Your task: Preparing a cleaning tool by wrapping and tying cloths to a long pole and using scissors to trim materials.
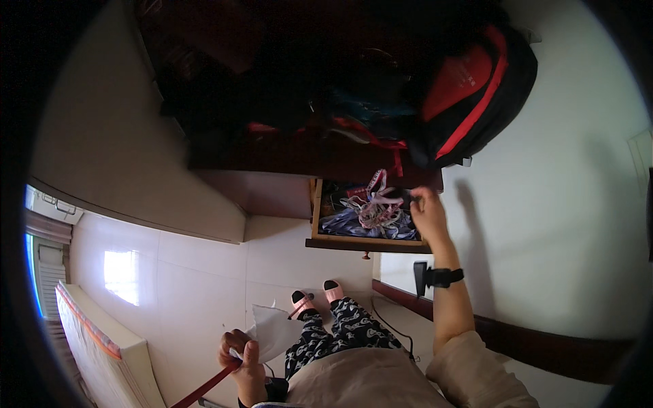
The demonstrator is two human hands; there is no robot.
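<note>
Gripping red strap (pixel 206 388), left hand (pixel 242 355); strap slants lower-left; right hand (pixel 428 212): cannot tell grip

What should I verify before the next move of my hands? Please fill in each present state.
1. Drawer pulled open: ok.
2. Left hand closed on the white sheet and red strip: ok.
3. Right hand at the drawer's right side: ok.
4. Right hand's grip on anything: cannot tell.
5. Cords in the drawer untangled: not ok, jumbled together.
</note>
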